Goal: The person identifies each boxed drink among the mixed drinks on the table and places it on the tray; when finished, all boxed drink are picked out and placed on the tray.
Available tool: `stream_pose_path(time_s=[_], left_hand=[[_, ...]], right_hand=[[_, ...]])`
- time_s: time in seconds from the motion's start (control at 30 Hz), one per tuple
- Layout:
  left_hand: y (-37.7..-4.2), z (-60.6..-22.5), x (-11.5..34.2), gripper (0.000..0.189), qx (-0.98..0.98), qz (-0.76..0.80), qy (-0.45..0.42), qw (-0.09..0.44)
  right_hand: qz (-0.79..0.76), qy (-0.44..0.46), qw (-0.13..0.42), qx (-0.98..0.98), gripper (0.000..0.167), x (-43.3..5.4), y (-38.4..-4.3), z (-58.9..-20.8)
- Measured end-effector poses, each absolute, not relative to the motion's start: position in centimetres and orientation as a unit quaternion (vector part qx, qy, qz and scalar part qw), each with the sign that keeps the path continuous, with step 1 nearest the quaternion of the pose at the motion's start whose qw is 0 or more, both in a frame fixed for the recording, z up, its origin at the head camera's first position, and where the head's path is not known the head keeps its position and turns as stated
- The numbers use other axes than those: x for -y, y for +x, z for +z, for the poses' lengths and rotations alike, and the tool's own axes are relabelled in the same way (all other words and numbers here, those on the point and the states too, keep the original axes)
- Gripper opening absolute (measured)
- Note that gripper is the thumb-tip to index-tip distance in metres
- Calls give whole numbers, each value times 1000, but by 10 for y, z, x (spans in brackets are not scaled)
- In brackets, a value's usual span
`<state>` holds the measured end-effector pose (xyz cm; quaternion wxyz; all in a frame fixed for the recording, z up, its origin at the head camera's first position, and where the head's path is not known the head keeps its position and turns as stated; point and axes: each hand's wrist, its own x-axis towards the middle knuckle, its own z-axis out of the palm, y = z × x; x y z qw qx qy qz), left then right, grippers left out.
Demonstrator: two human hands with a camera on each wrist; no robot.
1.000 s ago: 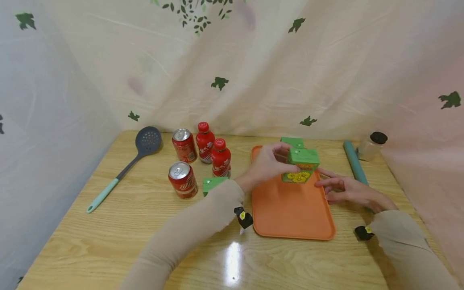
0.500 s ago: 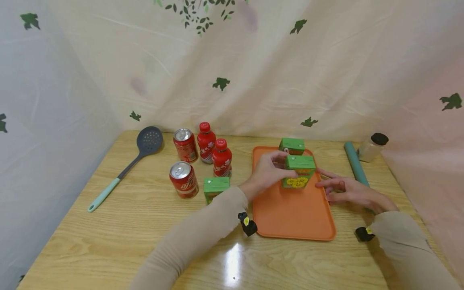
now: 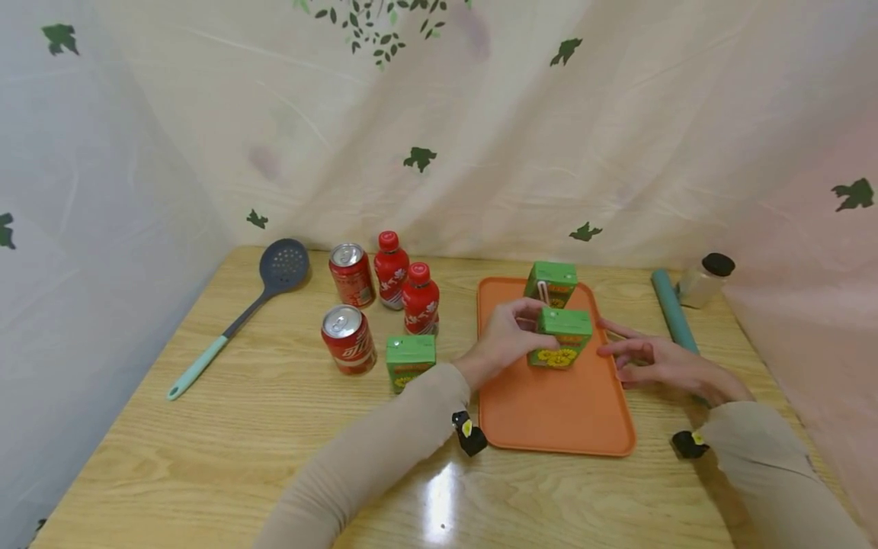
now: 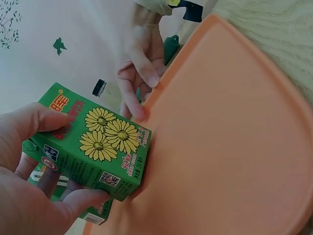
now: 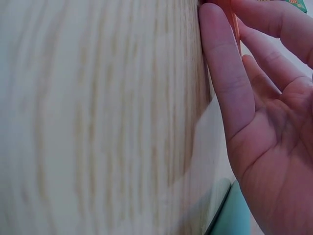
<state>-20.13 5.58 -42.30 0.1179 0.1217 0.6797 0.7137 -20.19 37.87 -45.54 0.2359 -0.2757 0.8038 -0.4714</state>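
My left hand grips a green drink carton with yellow flowers on its front, thumb on the printed face and fingers round the other side. The carton stands over the upper half of the orange tray, its lower end close to the tray floor. Just behind it on the tray is a second green carton with a straw on its side. At the tray's right rim, my right hand touches the edge with its fingertips, the fingers loosely extended. The left wrist view shows the thumb and fingertips along that rim.
Left of the tray stand another green carton, red bottles and red cans. A slotted skimmer lies further left. On the right are a teal rod and a black-lidded jar.
My left hand has lowered the carton and drawn it slightly toward me and left, uncovering more of the carton behind. The right hand has stayed at the tray's rim.
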Motion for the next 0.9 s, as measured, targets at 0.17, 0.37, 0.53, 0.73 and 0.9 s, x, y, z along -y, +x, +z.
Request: stream_pose_path(time_s=[0.17, 0.37, 0.53, 0.73, 0.9], left_hand=[[-202, -429, -53, 44, -668, 723, 123, 127], [-206, -432, -47, 43, -687, 696, 170, 124], [-210, -436, -46, 42, -694, 682, 195, 124], [-212, -440, -45, 45, -691, 685, 196, 121], [-211, -442, -43, 46, -693, 683, 196, 118]], right_hand=[[-484, -272, 242, -796, 43, -379, -202, -456], [-495, -273, 249, -787, 44, -379, -202, -456], [-491, -273, 244, -791, 43, -380, -201, -455], [-487, -278, 242, -792, 44, -380, -202, -456], [-489, -276, 243, -791, 44, -380, -203, -458]])
